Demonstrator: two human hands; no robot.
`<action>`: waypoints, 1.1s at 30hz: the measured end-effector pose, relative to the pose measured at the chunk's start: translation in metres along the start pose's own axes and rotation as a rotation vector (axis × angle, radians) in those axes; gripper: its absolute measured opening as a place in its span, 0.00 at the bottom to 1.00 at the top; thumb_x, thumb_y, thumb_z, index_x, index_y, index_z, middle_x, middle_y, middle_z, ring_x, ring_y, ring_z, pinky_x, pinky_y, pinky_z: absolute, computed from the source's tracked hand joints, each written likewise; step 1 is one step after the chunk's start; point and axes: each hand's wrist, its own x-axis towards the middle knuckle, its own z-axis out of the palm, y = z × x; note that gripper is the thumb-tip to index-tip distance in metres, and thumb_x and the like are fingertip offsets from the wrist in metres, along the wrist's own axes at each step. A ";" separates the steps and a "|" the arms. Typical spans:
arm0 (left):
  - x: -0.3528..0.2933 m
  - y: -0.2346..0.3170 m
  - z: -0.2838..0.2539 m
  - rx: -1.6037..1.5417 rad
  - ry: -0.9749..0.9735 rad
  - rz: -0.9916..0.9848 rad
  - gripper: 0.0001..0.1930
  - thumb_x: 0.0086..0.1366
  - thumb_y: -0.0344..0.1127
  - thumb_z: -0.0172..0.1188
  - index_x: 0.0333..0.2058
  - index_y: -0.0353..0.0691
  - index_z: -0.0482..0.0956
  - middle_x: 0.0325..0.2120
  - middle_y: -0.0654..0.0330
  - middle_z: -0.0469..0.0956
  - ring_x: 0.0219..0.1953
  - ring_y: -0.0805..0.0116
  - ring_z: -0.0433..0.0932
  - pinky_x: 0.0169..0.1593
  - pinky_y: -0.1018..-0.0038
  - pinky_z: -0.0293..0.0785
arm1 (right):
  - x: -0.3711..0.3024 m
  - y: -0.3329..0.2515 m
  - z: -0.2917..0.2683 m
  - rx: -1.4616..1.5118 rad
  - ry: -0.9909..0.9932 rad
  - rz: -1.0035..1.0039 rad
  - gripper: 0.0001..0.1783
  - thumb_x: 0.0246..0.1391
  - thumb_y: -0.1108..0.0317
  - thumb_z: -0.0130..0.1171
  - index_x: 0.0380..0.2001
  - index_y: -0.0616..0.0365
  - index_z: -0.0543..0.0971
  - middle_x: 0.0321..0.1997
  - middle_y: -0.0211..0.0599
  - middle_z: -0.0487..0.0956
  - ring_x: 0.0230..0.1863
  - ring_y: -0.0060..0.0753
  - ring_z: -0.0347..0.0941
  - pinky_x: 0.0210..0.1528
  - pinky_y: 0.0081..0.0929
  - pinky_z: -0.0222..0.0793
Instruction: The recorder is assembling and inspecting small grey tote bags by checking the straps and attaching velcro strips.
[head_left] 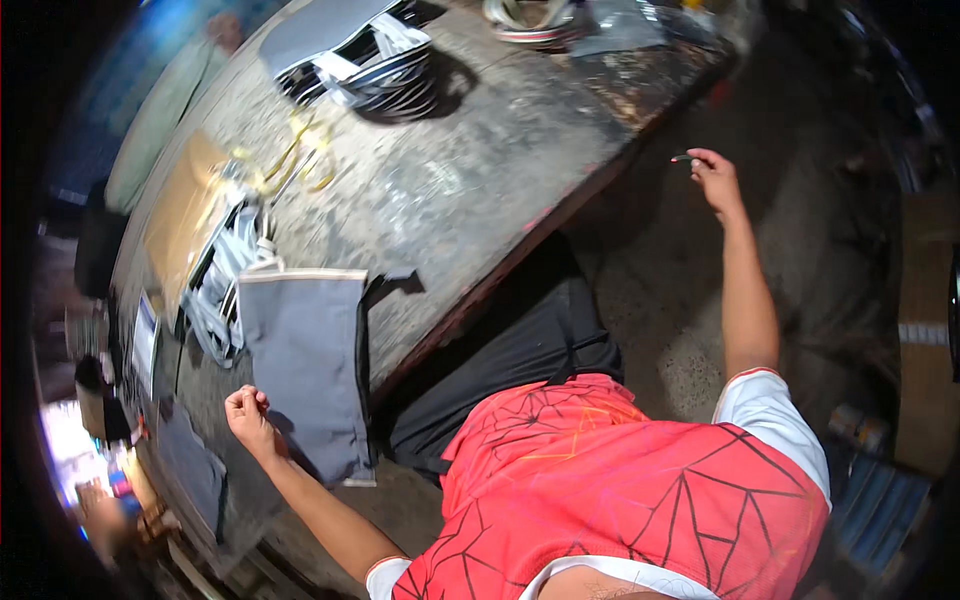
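A grey fabric panel with a pale top edge lies at the table's near left side, a black strap sticking out from its right. Beside the panel's left edge is my left hand, its fingers curled closed; whatever they may hold is hidden. Out to the right, away from the table, my right hand pinches a small thin dark stick with a reddish tip, whose kind I cannot make out. A bundle of grey and white strips lies just beyond the panel.
On the worn table stand a stack of grey pieces with white bands and, farther right, a coiled bundle beside clear plastic. Yellow-handled scissors lie near brown paper. A cardboard box is at far right.
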 end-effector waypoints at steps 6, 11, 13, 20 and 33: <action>-0.101 0.016 -0.128 0.459 0.346 -0.227 0.11 0.57 0.20 0.56 0.38 0.35 0.66 0.28 0.55 0.76 0.28 0.71 0.76 0.28 0.78 0.70 | 0.109 -0.052 0.011 -0.418 -0.467 -0.353 0.12 0.55 0.73 0.51 0.43 0.58 0.78 0.40 0.26 0.77 0.39 0.19 0.71 0.43 0.20 0.67; -0.255 -0.074 -0.279 1.546 0.594 -0.316 0.12 0.49 0.24 0.61 0.34 0.33 0.70 0.23 0.53 0.76 0.23 0.67 0.77 0.30 0.72 0.72 | 0.227 -0.011 0.028 -0.500 -0.907 0.180 0.09 0.52 0.77 0.46 0.32 0.53 0.74 0.17 0.24 0.66 0.17 0.19 0.62 0.17 0.21 0.60; -0.297 -0.077 -0.260 1.313 0.596 -0.775 0.08 0.52 0.28 0.62 0.29 0.32 0.73 0.18 0.55 0.75 0.19 0.66 0.75 0.26 0.71 0.70 | 0.238 0.000 0.047 -0.584 -0.833 0.222 0.11 0.48 0.80 0.46 0.29 0.54 0.75 0.17 0.23 0.66 0.15 0.19 0.61 0.16 0.21 0.59; -0.310 -0.133 -0.201 0.673 0.621 -1.015 0.10 0.59 0.31 0.61 0.22 0.35 0.71 0.14 0.61 0.70 0.15 0.71 0.65 0.20 0.71 0.60 | 0.216 -0.026 0.029 -0.776 -0.837 -0.151 0.04 0.52 0.72 0.56 0.29 0.61 0.78 0.26 0.30 0.75 0.29 0.26 0.70 0.34 0.25 0.68; -0.218 -0.173 -0.188 0.877 0.173 -0.840 0.19 0.61 0.40 0.59 0.19 0.28 0.73 0.16 0.52 0.73 0.16 0.63 0.72 0.18 0.68 0.63 | 0.138 -0.074 0.066 -0.460 -0.571 0.041 0.11 0.46 0.77 0.58 0.35 0.59 0.81 0.30 0.25 0.78 0.30 0.18 0.69 0.34 0.20 0.66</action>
